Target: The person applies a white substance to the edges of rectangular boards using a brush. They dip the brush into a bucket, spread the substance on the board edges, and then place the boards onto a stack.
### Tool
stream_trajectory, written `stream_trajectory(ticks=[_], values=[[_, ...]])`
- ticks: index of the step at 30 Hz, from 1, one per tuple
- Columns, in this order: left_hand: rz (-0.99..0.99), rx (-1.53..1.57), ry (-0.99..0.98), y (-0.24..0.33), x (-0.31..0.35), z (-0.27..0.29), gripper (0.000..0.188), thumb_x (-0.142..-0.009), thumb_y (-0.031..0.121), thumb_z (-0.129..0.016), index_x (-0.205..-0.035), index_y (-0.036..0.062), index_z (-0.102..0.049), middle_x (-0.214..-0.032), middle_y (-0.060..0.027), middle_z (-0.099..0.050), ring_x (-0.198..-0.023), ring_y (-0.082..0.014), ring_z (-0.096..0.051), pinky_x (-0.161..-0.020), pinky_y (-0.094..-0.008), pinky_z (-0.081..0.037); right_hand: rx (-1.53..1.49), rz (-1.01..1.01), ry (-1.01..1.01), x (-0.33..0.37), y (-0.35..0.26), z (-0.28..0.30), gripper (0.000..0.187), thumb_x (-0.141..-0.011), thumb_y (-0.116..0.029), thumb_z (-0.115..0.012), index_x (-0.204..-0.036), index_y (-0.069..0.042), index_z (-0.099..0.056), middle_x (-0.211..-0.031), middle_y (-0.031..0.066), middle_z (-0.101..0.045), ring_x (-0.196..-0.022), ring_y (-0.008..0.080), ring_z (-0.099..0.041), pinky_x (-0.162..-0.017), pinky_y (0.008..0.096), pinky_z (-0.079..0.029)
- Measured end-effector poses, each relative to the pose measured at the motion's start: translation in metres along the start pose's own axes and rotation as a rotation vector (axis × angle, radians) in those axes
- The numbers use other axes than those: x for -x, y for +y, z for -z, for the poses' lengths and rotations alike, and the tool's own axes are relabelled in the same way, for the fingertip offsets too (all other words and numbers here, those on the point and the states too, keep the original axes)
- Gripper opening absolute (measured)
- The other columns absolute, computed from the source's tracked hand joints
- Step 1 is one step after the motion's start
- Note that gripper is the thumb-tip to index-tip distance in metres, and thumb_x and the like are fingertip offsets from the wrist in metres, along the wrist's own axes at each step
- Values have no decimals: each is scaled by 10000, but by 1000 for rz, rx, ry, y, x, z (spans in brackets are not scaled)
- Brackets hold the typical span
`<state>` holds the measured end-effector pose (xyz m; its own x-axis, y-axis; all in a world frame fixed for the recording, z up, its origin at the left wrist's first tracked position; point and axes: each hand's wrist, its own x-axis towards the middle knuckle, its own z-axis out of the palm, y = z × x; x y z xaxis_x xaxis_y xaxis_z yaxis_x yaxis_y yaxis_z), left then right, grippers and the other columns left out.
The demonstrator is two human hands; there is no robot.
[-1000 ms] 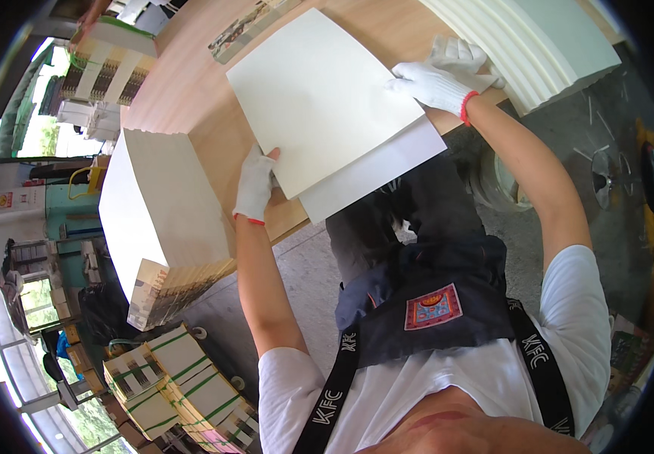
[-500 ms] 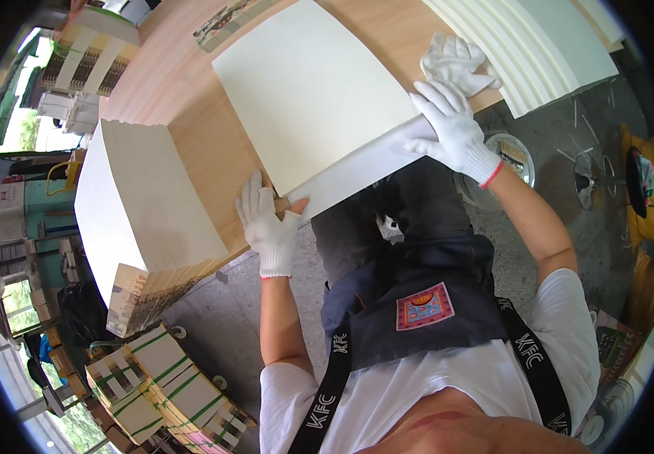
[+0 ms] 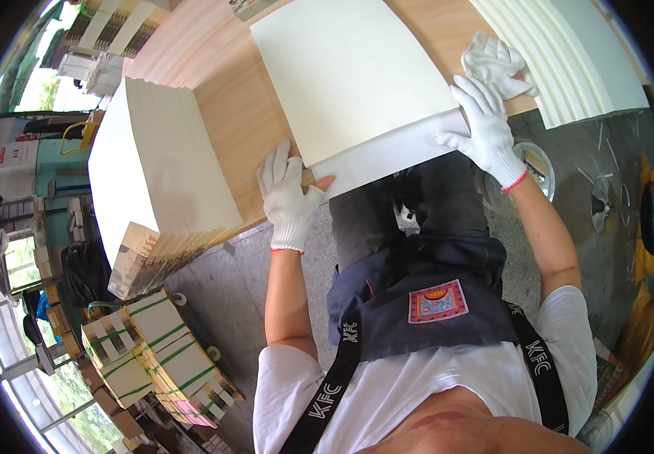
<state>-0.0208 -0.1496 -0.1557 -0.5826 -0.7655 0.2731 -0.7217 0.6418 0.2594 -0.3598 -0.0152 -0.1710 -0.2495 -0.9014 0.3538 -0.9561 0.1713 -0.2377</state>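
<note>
A stack of cream-white paper sheets (image 3: 357, 76) lies on the wooden table, its pale front side (image 3: 387, 149) facing me. My left hand (image 3: 289, 193), in a white knit glove with the thumb tip bare, rests at the stack's near left corner. Its fingers are stretched out along the side, and its thumb reaches toward the front side. At the near right corner, my gloved right hand (image 3: 486, 136) lies with fingers extended along the edge and thumb against the front side. Just beyond it sits a crumpled white glove (image 3: 495, 64).
A tall paper stack (image 3: 179, 159) stands on the table (image 3: 228, 98) to the left. More white stacks (image 3: 569, 60) lie at the right. Strapped bundles (image 3: 164, 356) sit low on the left. A round clear container (image 3: 536, 168) and a pedestal fan (image 3: 603, 204) stand at the right.
The whole view has shifted, so the table and stacks appear farther up and to the right. Both hands keep nearly the same places at the paper stack's near corners.
</note>
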Motion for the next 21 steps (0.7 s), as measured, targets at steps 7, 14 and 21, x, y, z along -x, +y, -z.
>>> stream_trajectory(ticks=[7, 14, 21], values=[[-5, -52, -62, -2, -1, -1, 649, -742, 415, -799, -1211, 7, -613, -1455, -154, -471, -1346, -379, -383, -1147, -469, -293, 49, 18, -19, 0, 1, 1, 863, -774, -515, -741, -1426, -29, -451, -1517, 129, -413, -1437, 297, -329, -1199, 473, -220], [-30, -45, -39, 2, -2, 0, 655, -764, 387, -797, -1228, -26, -591, -1453, -201, -475, -1341, -399, -409, -1118, -465, -337, 38, -10, -53, 1, 2, 1, 900, -767, -581, -718, -1425, -29, -447, -1530, 128, -394, -1451, 301, -303, -1207, 471, -202], [-43, -66, -58, 0, -2, -1, 652, -775, 385, -790, -1240, -24, -586, -1455, -206, -470, -1335, -407, -411, -1117, -467, -338, 25, -33, -46, 1, 2, -1, 913, -759, -607, -713, -1415, -25, -460, -1525, 125, -401, -1449, 301, -307, -1208, 463, -205]])
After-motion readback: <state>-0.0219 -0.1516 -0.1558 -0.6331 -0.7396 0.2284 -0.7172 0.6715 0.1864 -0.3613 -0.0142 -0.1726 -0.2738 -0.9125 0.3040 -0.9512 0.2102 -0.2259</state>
